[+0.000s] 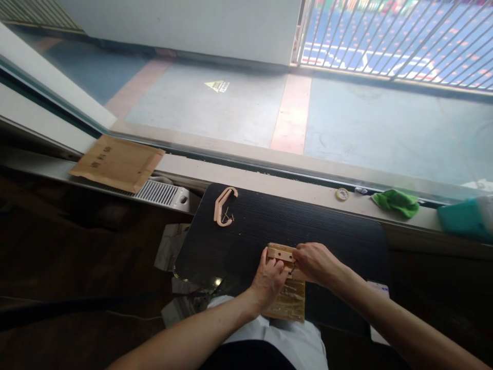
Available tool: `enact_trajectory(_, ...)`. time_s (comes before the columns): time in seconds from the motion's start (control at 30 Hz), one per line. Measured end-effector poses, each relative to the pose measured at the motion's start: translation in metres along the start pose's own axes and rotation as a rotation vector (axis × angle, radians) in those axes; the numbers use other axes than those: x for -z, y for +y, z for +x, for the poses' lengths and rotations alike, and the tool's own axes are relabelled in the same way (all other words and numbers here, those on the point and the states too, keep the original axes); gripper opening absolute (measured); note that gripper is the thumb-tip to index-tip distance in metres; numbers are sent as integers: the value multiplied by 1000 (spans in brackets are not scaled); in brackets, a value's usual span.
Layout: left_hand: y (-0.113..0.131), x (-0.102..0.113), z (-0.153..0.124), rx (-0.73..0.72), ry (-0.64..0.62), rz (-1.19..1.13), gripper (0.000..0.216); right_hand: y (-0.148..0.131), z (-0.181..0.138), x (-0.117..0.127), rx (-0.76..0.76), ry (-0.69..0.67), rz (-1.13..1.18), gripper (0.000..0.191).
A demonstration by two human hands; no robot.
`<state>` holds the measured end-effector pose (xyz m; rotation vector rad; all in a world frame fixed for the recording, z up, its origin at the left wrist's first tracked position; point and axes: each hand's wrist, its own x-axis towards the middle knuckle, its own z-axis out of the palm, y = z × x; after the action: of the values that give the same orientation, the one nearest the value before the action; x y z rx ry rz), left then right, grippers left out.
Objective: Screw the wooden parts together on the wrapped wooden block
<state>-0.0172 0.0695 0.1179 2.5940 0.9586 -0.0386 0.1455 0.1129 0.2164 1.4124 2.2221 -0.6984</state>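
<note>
My left hand grips a small light wooden block with two holes, holding it upright on the black table. My right hand is closed in a pinch against the block's right end, with a small dark thing at its fingertips that I cannot make out. Under both hands lies a flat wooden sheet near the table's front edge. At the far left of the table rests a curved C-shaped wooden piece with a few small screws beside it.
A window sill runs behind the table with a tape roll, a green cloth and a teal object. A brown envelope lies on the heater grille at left. Papers lie on the dark floor.
</note>
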Motion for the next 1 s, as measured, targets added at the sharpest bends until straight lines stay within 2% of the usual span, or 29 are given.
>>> enact_trajectory(0.53,2,2,1,26,-22,-24,18,1,-2,-3,-16,14,24,22)
enact_trajectory(1.0,0,2,1,6,-6,-24,19,-10,-1,6,-73,17,15,24)
